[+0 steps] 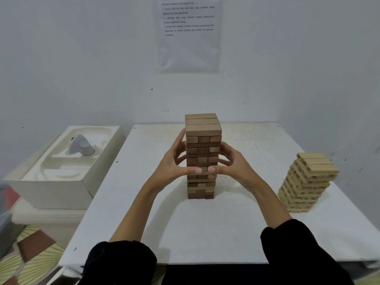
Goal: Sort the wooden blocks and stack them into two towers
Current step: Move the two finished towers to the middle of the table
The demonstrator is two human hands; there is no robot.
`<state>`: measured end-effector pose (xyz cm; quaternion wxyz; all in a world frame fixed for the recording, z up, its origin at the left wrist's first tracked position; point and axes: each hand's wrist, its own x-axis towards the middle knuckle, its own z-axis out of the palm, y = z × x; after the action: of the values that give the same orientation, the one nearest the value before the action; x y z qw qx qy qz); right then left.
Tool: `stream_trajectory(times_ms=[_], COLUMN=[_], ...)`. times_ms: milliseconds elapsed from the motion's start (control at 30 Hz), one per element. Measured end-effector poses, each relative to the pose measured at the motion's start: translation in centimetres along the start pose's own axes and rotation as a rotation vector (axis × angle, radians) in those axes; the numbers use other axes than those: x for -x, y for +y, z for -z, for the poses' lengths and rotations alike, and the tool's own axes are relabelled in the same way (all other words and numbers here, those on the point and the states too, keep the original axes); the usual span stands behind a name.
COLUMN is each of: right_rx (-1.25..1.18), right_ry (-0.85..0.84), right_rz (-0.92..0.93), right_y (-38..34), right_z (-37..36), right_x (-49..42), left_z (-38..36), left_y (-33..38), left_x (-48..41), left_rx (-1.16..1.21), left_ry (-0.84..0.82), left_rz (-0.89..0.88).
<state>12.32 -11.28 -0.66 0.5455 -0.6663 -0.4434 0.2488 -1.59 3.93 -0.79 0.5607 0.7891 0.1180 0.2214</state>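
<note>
A tall tower of brown wooden blocks (203,138) stands upright in the middle of the white table (226,223). My left hand (171,163) cups its left side and my right hand (232,163) cups its right side, at mid height. Both thumbs press on the tower's front face, their tips nearly meeting. The fingers curve round the tower's sides. A second, shorter tower of pale printed blocks (308,182) stands at the table's right edge, its layers twisted and uneven.
A white open box (51,182) holding a grey device (82,146) sits left of the table on a lower surface. A printed sheet (189,33) hangs on the wall behind. Patterned floor shows at bottom left.
</note>
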Motion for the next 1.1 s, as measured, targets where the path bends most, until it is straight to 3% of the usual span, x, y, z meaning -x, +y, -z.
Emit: stream_trajectory(times_ms=[400, 833, 1100], right_rx=[0.141, 0.226, 0.208], right_ry=[-0.252, -0.137, -0.155], right_rz=[-0.165, -0.084, -0.113], right_y=[4.6, 6.2, 6.3], right_z=[-0.5, -1.0, -1.0], right_x=[1.8, 1.1, 1.0], left_z=[-0.7, -1.1, -1.4], left_y=[-4.3, -5.3, -5.0], left_x=[2.3, 2.1, 2.2], left_rx=[-0.174, -0.27, -0.173], left_ry=[-0.222, -0.173, -0.162], left_rz=[0.118, 0.077, 0.076])
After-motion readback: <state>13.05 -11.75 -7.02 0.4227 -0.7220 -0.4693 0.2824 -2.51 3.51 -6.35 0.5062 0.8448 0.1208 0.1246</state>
